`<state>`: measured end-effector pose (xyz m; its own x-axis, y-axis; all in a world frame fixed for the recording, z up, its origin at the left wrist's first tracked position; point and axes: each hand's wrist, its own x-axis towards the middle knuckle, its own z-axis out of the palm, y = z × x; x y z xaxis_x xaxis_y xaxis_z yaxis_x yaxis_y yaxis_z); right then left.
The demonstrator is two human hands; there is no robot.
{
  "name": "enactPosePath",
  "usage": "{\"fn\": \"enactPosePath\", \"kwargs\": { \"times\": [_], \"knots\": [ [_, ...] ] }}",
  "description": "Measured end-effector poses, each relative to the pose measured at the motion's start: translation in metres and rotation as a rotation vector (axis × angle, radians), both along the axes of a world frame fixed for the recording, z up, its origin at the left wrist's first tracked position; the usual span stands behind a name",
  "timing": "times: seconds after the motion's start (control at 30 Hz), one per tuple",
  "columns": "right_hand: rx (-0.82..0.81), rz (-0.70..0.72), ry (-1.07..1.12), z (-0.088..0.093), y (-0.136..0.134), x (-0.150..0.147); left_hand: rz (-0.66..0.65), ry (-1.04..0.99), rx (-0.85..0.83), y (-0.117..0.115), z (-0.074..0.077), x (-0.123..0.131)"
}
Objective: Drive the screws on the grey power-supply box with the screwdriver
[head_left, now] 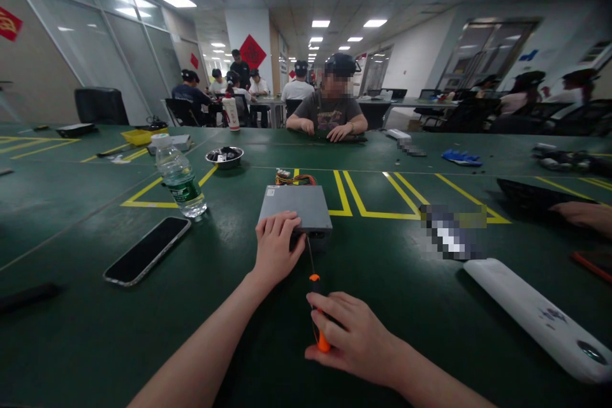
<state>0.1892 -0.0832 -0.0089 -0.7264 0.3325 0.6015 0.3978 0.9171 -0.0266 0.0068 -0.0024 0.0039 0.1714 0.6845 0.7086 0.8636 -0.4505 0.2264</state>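
A grey metal computer power supply (296, 204) lies on the green table in front of me, its bundle of coloured cables (299, 180) at the far side. My left hand (278, 245) grips its near left part, fingers over the top and thumb at the near face. In my right hand (351, 328) is a screwdriver (315, 287) with an orange and black handle. Its thin shaft points away from me, and the tip meets the near face of the power supply beside my left thumb. What the tip touches is too small to make out.
Left of the power supply are a water bottle (182, 182), a phone (147, 251) and a metal bowl (224, 157) with small parts. To the right lies a long white device (535, 315). Another person (329, 105) sits across the table; a co-worker's hand (581, 217) shows at the right edge.
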Motion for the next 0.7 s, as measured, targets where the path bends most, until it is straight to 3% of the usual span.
{"fn": "enactPosePath", "kwargs": {
  "times": [0.23, 0.53, 0.7],
  "knots": [
    [-0.212, -0.031, -0.125, 0.010, -0.006, 0.002, -0.001, -0.006, 0.010, 0.001, -0.001, 0.001],
    [-0.050, 0.013, 0.039, 0.006, 0.001, -0.003, 0.006, 0.005, 0.015, 0.001, -0.002, 0.001],
    [-0.144, 0.002, -0.058, 0.011, -0.001, -0.004, 0.007, 0.024, 0.018, 0.002, -0.002, 0.000]
  ]
}}
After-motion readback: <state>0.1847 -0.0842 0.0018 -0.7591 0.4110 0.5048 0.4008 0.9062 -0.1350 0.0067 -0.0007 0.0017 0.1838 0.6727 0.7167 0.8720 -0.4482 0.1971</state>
